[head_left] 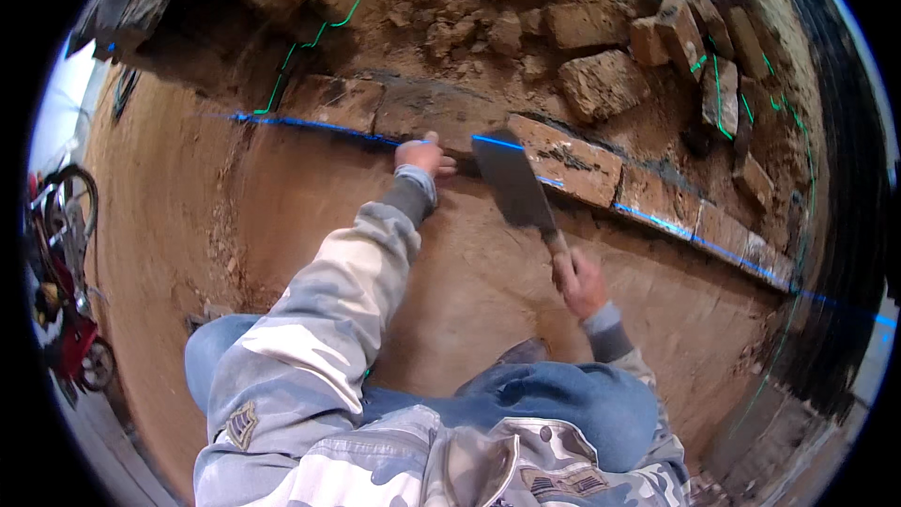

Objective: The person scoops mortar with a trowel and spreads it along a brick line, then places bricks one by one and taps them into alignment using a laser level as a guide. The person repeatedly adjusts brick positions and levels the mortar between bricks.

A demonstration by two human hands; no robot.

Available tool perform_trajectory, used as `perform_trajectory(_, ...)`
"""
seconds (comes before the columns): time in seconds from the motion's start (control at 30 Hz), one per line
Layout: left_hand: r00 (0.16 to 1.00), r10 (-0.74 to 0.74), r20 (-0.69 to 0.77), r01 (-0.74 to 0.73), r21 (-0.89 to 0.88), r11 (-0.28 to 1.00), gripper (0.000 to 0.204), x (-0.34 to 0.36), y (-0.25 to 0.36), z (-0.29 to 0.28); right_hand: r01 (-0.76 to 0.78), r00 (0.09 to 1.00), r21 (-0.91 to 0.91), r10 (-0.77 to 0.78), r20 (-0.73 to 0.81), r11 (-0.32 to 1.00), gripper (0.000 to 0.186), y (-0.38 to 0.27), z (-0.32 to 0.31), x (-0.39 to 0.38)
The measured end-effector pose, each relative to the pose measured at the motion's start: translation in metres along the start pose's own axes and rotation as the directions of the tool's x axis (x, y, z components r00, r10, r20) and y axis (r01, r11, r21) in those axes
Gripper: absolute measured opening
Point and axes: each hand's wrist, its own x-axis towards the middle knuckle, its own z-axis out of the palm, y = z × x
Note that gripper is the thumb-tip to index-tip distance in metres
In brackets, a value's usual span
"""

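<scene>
My right hand (584,284) is closed round the handle of a bricklayer's trowel (514,178) with a broad, flat, dark blade. The blade's far end lies over the front edge of a brick row, beside a reddish brick (572,164). My left hand (427,158) is at the front edge of a brick (436,115) in the middle of the row, its fingers partly spread and seemingly touching the edge. Some of those fingers are blurred. A brick (330,101) continues the row to the left, and dark mortar shows behind several of the bricks.
A blue light line (657,218) runs along the row, and thin green lines (721,99) cross the rubble. Broken bricks (603,84) and loose earth lie behind the row. A dark upright surface (849,178) stands at right. A red motorcycle (75,347) is at far left.
</scene>
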Motion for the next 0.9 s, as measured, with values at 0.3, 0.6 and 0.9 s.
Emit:
perform_trajectory(0.3, 0.217, 0.503, 0.836, -0.765, 0.466, -0.445, 0.108, -0.012, 0.041, 0.059, -0.655, 0.732, 0.329, 0.679, 0.052, 0.681, 0.039, 0.06, 0.074, -0.15)
perform_trajectory(0.6, 0.166, 0.314, 0.935, -0.833, 0.304, -0.462, 0.114, 0.017, 0.042, 0.089, -0.51, 0.756, 0.668, 0.653, 0.048, 0.542, 0.034, 0.059, 0.073, -0.104)
perform_trajectory(0.9, 0.11, 0.363, 0.925, -0.859, 0.273, -0.434, 0.107, 0.023, 0.042, 0.083, -0.495, 0.745, 0.611, 0.663, -0.067, 0.618, 0.033, 0.082, 0.057, -0.1)
